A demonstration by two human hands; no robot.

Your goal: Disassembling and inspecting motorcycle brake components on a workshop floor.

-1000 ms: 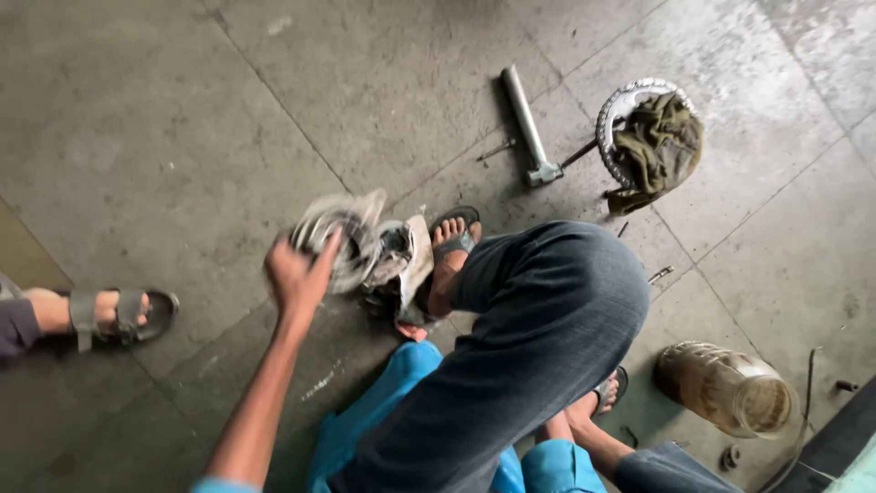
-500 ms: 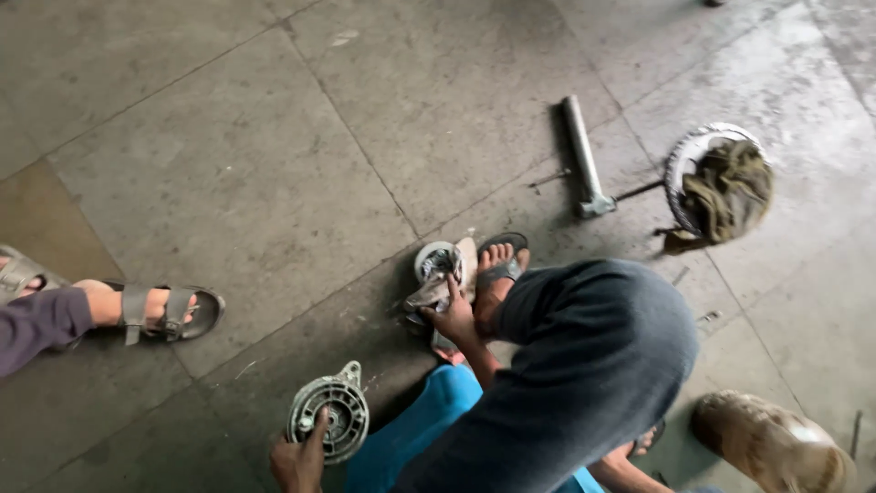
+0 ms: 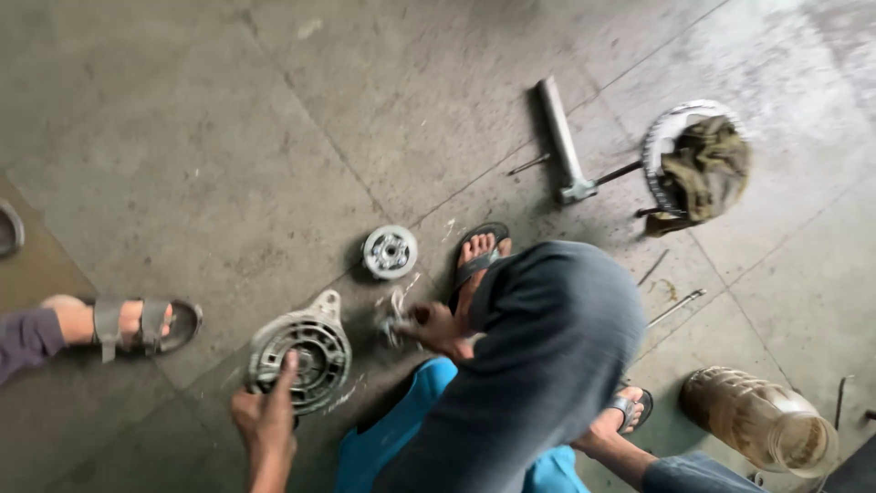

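My left hand (image 3: 265, 422) grips the near edge of a round ribbed metal housing (image 3: 306, 351) that rests on the concrete floor at lower left. My right hand (image 3: 436, 327) reaches out beside my dark-trousered knee (image 3: 557, 356) and is closed on a small, blurred, shiny metal part (image 3: 394, 315). A small round metal disc with a bearing centre (image 3: 390, 251) lies on the floor just beyond it, untouched. My sandalled foot (image 3: 476, 260) is planted right of the disc.
Another person's sandalled foot (image 3: 137, 324) stands at the left. A metal bar tool (image 3: 564, 141), a toothed ring (image 3: 659, 137) with an olive rag (image 3: 703, 169) and a thin rod (image 3: 675, 308) lie at right. A brownish plastic jar (image 3: 757, 422) lies at lower right.
My left hand has carried the round housing away from my foot, down and to the left, onto the floor. The small disc now lies alone, and my right hand holds the shiny part.
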